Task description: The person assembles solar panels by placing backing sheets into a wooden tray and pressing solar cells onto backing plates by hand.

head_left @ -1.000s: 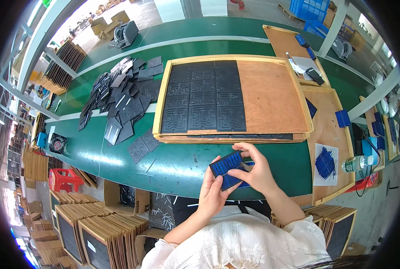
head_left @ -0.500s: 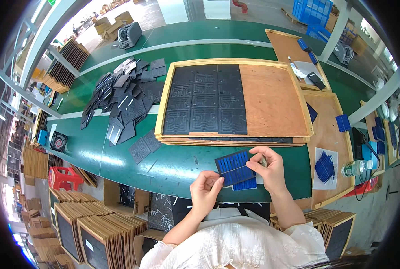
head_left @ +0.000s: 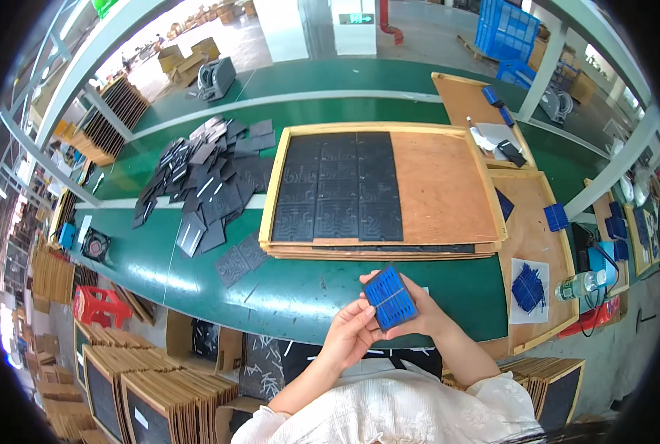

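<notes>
Both hands have it snugly, and from the head view that's a small blue solar panel (head_left: pixel 391 297) tipped up at a slant, caught right between them! Left hand (head_left: pixel 348 331) presses its thumb at the lower left edge; right hand (head_left: pixel 423 317) wraps the right side, part of its fingers hidden behind. Below the grip runs the near edge of a green worktable (head_left: pixel 308 296), the panel held above it. Straight ahead of the grip sits a wood-framed plywood tray (head_left: pixel 448 189), stacked on others, black patterned panels (head_left: pixel 337 189) filling its left part and plywood showing on the right. Ahead and left, look at that jumbled heap of dark panels (head_left: pixel 204 177), with a pair of loose dark squares (head_left: pixel 237 259) closer to the grip. Off to the right, a pile of blue strips (head_left: pixel 529 288) lies on a white sheet (head_left: pixel 519 319) in another wooden tray (head_left: pixel 544 207), and just beside that pile, a clear plastic bottle (head_left: pixel 581 285). Far left of the grip, a red stool (head_left: pixel 102 305) stands down below table level.
</notes>
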The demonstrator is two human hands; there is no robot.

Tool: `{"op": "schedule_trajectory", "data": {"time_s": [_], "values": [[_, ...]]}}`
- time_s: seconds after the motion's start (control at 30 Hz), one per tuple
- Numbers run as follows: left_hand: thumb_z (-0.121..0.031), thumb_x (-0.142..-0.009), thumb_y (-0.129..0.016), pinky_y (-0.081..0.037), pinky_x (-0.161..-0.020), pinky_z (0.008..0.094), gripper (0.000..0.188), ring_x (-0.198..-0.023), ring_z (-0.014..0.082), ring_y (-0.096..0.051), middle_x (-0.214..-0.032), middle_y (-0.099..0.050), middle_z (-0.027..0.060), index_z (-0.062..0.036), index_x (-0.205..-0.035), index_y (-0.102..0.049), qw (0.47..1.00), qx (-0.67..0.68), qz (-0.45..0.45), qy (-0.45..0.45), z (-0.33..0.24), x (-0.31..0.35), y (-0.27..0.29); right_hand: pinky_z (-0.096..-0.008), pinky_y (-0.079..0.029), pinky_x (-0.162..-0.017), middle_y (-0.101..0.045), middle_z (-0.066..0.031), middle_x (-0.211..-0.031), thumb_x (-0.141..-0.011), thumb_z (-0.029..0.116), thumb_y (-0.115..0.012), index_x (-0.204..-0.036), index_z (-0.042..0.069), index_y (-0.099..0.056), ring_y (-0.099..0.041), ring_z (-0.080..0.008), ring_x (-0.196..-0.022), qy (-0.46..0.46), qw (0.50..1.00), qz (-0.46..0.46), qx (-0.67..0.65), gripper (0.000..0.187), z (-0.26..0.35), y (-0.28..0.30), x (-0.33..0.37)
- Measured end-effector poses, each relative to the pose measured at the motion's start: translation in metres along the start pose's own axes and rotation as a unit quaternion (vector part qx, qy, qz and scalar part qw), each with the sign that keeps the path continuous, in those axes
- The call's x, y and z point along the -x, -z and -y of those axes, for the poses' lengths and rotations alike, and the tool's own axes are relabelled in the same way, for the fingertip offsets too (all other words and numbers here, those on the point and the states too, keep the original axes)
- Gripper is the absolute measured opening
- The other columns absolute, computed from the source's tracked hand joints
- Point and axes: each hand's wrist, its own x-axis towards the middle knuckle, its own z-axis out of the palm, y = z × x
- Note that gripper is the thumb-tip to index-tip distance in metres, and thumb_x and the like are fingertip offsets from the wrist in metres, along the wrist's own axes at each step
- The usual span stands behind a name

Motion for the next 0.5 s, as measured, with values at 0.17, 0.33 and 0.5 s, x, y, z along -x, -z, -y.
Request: {"op": "schedule_trajectory", "data": {"time_s": [0.17, 0.33, 0.5], "values": [[-0.021, -0.102, -0.058, -0.055, -0.093, 0.0429, 0.044, -0.109, 0.0322, -0.066, -0.128, -0.060, 0.0222, -0.0004, -0.139, -0.044, 0.956, -0.244, -0.030, -0.162, -0.014, 0.003, 0.012, -0.0390, -0.050, -0.099, -0.047, -0.0081, -0.143, -0.067, 0.018, -0.092, -0.149, 0.009, -0.041, -0.054, -0.0218, -0.124, 0.015, 0.956, -0.109, 0.270, 0.097, 0.044, 0.069, -0.047], [-0.003, -0.101, -0.052, -0.054, -0.087, 0.0331, 0.026, -0.095, 0.0211, -0.068, -0.107, -0.069, 0.0161, 0.0023, -0.127, -0.051, 0.846, -0.437, -0.121, -0.280, -0.019, -0.008, 0.059, -0.0409, -0.036, -0.115, -0.047, -0.0135, -0.145, -0.062, 0.013, -0.090, -0.145, 0.009, -0.045, -0.042, -0.0338, -0.137, 0.007, 0.833, -0.229, 0.503, 0.094, 0.062, 0.181, -0.126], [-0.004, -0.103, -0.050, -0.054, -0.085, 0.0311, 0.020, -0.088, 0.0189, -0.068, -0.098, -0.070, 0.0144, 0.0037, -0.121, -0.054, 0.824, -0.469, -0.144, -0.283, -0.014, -0.004, 0.072, -0.0397, -0.038, -0.113, -0.045, -0.0161, -0.149, -0.064, 0.012, -0.088, -0.146, 0.007, -0.043, -0.044, -0.0333, -0.138, -0.036, 0.803, -0.227, 0.550, 0.094, 0.047, 0.233, -0.158]]}}
